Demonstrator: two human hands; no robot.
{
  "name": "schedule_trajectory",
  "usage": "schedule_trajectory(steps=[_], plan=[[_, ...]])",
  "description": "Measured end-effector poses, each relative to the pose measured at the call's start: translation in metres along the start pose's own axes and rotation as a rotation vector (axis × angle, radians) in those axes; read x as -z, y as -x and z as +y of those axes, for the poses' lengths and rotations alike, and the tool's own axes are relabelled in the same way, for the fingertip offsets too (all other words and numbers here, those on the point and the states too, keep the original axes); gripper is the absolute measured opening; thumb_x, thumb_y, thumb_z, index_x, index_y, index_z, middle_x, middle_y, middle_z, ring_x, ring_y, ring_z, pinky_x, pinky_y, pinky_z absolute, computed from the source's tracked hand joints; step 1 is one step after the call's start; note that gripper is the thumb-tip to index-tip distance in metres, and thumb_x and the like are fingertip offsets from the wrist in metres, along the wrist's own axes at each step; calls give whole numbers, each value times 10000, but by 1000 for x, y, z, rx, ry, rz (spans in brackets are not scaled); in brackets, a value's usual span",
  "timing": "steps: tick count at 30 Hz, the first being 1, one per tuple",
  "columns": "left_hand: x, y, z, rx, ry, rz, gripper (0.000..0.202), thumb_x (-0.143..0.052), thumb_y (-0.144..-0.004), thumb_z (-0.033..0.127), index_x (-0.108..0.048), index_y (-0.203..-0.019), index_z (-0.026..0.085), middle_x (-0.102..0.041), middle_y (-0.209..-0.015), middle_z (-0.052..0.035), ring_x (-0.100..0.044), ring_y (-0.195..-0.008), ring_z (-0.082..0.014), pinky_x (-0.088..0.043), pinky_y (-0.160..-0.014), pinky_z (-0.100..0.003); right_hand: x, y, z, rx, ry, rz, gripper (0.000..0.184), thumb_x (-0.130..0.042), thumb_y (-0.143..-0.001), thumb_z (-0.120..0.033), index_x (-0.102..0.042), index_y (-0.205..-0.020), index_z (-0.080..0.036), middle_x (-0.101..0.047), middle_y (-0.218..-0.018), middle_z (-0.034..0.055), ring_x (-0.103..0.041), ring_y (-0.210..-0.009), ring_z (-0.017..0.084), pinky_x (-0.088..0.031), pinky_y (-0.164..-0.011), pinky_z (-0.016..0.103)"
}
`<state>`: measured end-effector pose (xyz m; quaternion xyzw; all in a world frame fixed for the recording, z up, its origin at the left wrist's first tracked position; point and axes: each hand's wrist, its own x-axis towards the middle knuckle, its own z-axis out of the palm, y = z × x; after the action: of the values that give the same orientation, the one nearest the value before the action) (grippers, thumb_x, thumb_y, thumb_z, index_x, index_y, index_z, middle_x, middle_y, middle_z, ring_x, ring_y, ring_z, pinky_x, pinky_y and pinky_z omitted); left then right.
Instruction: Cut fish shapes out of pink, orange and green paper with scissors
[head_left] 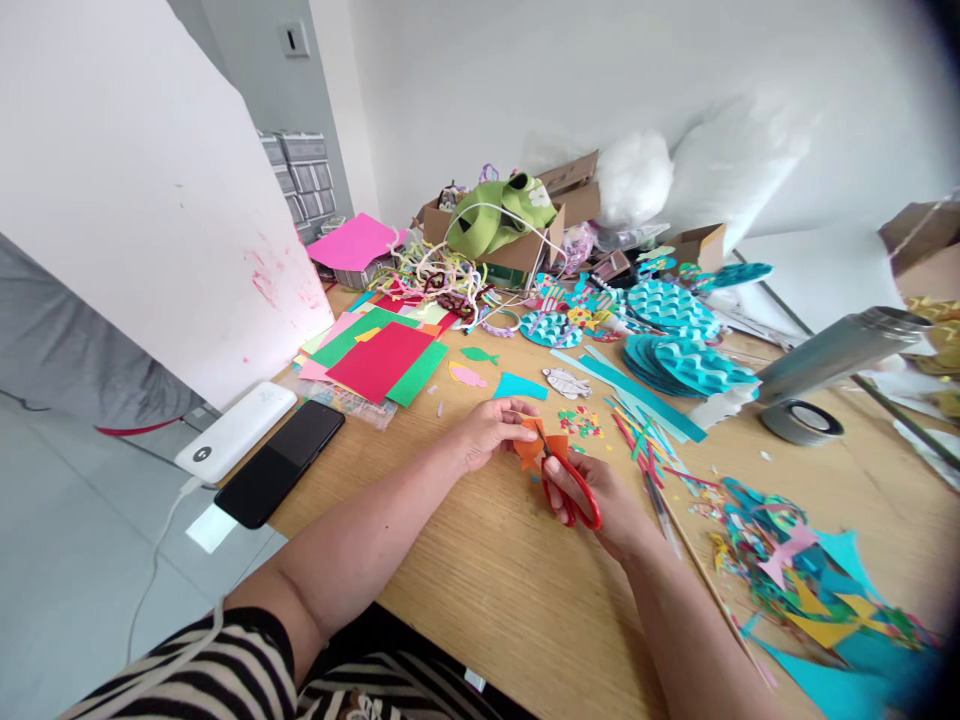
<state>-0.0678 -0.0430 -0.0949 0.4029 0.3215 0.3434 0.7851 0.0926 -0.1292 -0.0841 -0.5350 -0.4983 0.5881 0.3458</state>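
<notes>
My left hand (491,430) pinches a small orange paper shape (534,446) just above the wooden table (480,590). My right hand (600,500) grips red-handled scissors (574,490), fingers through the loops, blades reaching into the orange paper. Both hands hover near the table's middle, close together. Small paper fish cut-outs, a green one (480,354), a pink one (468,375) and a white one (566,381), lie just beyond them.
A stack of coloured paper sheets (379,360) lies at the left, with a black phone (281,462) and white power bank (236,430) near the table edge. Blue scalloped paper discs (686,360), paper strips (637,395), a tape roll (801,421), a steel flask (840,352) and scrap cuttings (795,570) fill the right. Boxes stand at the back.
</notes>
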Motion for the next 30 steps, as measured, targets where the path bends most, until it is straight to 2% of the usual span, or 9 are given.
schedule_trajectory(steps=[10,22,30], plan=[[-1,1,0,-20,28,9,390,-775,-551,144,-586,-893,135,-646,-744,-11,-607,-614,-114,-437,-562,-223,1,-1,3,4,-9,4,482,-694,-715,-632,-538,-650,-180,-553,-500,-23,-488,-390,93,-303,-395,201],[1,0,0,-4,10,20,399,-778,-560,79,-592,-910,130,-621,-713,1,-599,-628,-103,-446,-609,-225,3,1,2,-7,11,-30,481,-673,-738,-629,-532,-650,-178,-558,-526,-22,-482,-404,85,-296,-401,200],[3,-1,0,16,-14,23,390,-760,-576,85,-589,-922,141,-631,-734,-5,-601,-618,-107,-422,-571,-219,3,0,4,-4,27,-8,490,-691,-717,-630,-532,-616,-178,-556,-503,-19,-474,-388,86,-286,-392,201]])
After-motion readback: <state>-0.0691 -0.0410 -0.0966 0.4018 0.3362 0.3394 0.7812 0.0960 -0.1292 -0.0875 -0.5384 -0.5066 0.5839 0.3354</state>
